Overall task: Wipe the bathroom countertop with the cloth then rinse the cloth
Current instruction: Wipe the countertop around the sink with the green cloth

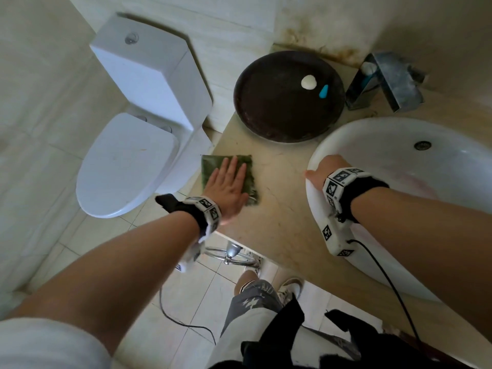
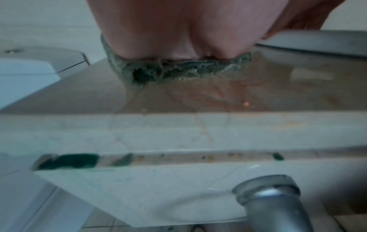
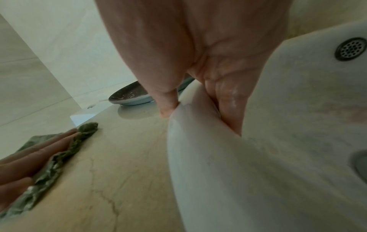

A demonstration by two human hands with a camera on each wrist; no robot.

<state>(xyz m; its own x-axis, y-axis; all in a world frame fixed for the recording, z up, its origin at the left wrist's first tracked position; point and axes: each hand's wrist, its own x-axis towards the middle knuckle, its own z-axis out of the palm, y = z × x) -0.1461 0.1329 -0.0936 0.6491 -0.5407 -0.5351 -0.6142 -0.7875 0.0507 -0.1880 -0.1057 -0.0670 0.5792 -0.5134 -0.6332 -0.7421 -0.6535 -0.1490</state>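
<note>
Countertop: we are mid-wipe on the beige veined stone countertop (image 1: 279, 198); a wet sheen shows near its front edge in the left wrist view, so we judge part is done.
Basin: the white oval ceramic basin (image 1: 378, 145) looks dry, so we judge rinsing not yet begun.
Right hand: our right hand (image 1: 323, 170) grips the basin's rim, thumb outside, fingers curled inside, to steady us.
Left hand: our left hand (image 1: 227, 183) lies flat, fingers straight, pressing the cloth down.
Cloth: the dark green square cloth (image 1: 246, 166) lies spread at the countertop's left end, near the toilet side.
</note>
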